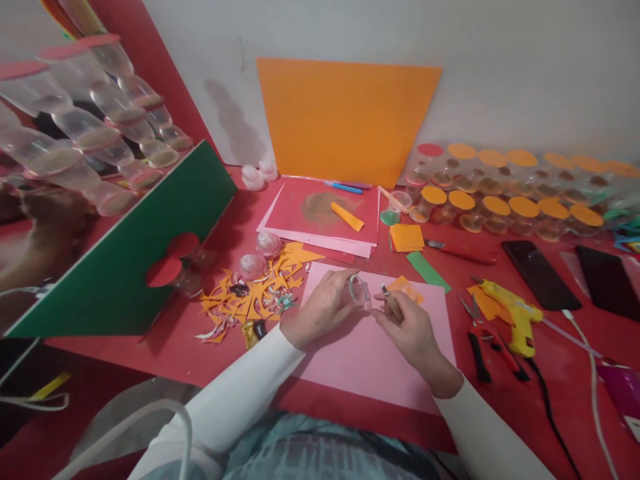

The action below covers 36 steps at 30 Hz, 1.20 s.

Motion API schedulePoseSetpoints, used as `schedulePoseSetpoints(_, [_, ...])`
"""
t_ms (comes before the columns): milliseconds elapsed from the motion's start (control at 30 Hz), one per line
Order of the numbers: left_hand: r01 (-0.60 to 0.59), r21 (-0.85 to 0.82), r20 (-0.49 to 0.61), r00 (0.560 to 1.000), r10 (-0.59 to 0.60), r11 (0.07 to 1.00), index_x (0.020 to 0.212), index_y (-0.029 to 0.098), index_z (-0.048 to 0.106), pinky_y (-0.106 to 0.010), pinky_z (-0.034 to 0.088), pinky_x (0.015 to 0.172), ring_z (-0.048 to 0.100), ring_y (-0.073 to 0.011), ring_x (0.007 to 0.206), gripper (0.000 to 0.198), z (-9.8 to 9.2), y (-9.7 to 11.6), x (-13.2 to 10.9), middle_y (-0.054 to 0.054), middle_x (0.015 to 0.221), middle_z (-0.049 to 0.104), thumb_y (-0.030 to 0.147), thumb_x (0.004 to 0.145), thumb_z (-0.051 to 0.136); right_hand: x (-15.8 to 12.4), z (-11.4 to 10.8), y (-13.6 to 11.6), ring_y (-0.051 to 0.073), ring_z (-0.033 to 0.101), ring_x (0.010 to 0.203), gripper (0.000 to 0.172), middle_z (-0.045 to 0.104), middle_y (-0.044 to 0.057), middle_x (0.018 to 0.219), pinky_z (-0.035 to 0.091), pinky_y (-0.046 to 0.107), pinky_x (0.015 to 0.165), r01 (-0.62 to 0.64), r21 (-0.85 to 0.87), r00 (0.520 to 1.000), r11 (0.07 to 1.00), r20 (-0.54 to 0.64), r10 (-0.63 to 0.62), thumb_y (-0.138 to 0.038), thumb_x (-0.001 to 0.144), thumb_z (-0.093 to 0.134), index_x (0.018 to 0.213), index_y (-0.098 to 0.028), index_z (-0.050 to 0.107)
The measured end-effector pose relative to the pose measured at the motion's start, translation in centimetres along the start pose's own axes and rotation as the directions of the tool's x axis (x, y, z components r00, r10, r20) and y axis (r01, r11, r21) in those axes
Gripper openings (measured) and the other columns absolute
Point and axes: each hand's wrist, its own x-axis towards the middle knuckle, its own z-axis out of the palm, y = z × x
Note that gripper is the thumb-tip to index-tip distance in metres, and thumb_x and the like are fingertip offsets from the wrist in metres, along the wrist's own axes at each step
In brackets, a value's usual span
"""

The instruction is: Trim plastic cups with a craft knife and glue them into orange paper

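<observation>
Over a pink paper sheet [380,360], my left hand [324,301] grips a small clear plastic cup [359,292] with a greenish rim, tilted toward me. My right hand [409,325] is closed around a thin pen-like tool [385,291]; its dark and silver tip points up and left, and its exact kind is unclear. A narrow gap separates the tool from the cup, while the right fingertips are close to the cup's lower edge. Beside the right hand lies an orange paper scrap [406,288]. Two clear domed cups [253,266] stand left of my left hand.
Orange paper scraps [260,293] are piled at left. A yellow glue gun [515,313], red-handled scissors [477,325] and a phone [540,273] lie right. Orange-topped cups [524,206] line the back. A green board [125,260] divides off the left, where another person's arm [47,230] shows.
</observation>
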Motion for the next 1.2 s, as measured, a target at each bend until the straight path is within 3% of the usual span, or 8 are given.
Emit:
schedulePoseSetpoints(133, [-0.008,-0.053,0.045,0.999,0.010,0.999,0.135,0.020,0.045,-0.041,0.054,0.095,0.065,-0.0240,0.109,0.049,-0.1,0.3,0.0,-0.011,0.118,0.068,0.026,0.091,0.065,0.2,0.2,0.0,0.018,0.065,0.075,0.015,0.066,0.003,0.082,0.053,0.028,0.067,0.050,-0.005,0.999,0.999,0.017,-0.050,-0.033,0.096,0.055,0.086,-0.022,0.060])
schedulePoseSetpoints(333, [0.075,-0.104,0.150,0.987,-0.058,0.992,0.136,0.022,0.048,-0.038,0.055,0.091,0.066,-0.0239,0.105,0.055,-1.0,0.8,0.3,-0.010,0.115,0.069,0.038,0.089,0.070,0.1,0.4,0.1,0.016,0.062,0.071,0.018,0.064,0.001,0.077,0.050,0.025,0.065,0.075,-0.003,0.996,0.997,0.054,-0.075,-0.024,0.098,0.050,0.082,-0.022,0.058])
schedulePoseSetpoints(467, [0.094,-0.107,0.145,0.986,-0.078,0.990,0.136,0.020,0.050,-0.039,0.054,0.089,0.066,-0.0241,0.102,0.060,-1.1,0.5,0.3,-0.012,0.116,0.069,0.046,0.086,0.072,0.0,0.4,-0.3,0.015,0.061,0.072,0.017,0.063,0.000,0.077,0.048,0.024,0.065,0.051,0.041,0.997,0.998,0.057,-0.054,-0.018,0.095,0.050,0.080,-0.023,0.056])
schedulePoseSetpoints(667, [0.164,-0.208,0.124,0.982,-0.140,0.964,0.135,0.018,0.051,-0.037,0.054,0.088,0.067,-0.0225,0.095,0.072,-1.0,0.3,0.3,-0.010,0.111,0.070,0.059,0.080,0.073,0.3,1.0,-0.9,0.011,0.045,0.056,0.023,0.045,-0.004,0.065,0.038,0.022,0.055,0.057,-0.014,0.997,0.998,-0.042,-0.058,-0.012,0.083,0.050,0.067,-0.024,0.040])
schedulePoseSetpoints(900, [0.174,-0.271,0.133,0.981,-0.142,0.947,0.132,0.021,0.053,-0.036,0.054,0.087,0.065,-0.0205,0.096,0.061,-0.9,0.8,0.3,-0.008,0.114,0.068,0.054,0.084,0.071,0.4,1.3,-1.3,0.011,0.035,0.052,0.028,0.034,-0.007,0.060,0.030,0.024,0.051,0.024,-0.003,0.992,1.000,-0.127,-0.025,-0.010,0.075,0.049,0.064,-0.025,0.028])
schedulePoseSetpoints(1067, [0.119,-0.233,0.110,0.989,-0.096,0.965,0.134,0.022,0.050,-0.037,0.053,0.088,0.064,-0.0211,0.099,0.058,-0.9,0.8,0.2,-0.009,0.115,0.066,0.053,0.088,0.067,0.4,1.0,-0.8,0.012,0.040,0.055,0.021,0.039,-0.006,0.061,0.034,0.024,0.055,-0.143,0.063,0.990,0.988,-0.004,0.143,-0.017,0.081,0.051,0.067,-0.025,0.037])
schedulePoseSetpoints(1200, [0.077,-0.190,0.115,0.992,-0.055,0.979,0.139,0.024,0.045,-0.037,0.052,0.088,0.062,-0.0210,0.100,0.056,-1.4,0.7,0.2,-0.009,0.115,0.065,0.050,0.093,0.062,0.2,0.6,-0.4,0.013,0.047,0.059,0.018,0.045,-0.005,0.064,0.038,0.024,0.059,-0.210,0.150,0.975,0.966,0.108,0.195,-0.026,0.091,0.048,0.073,-0.025,0.043])
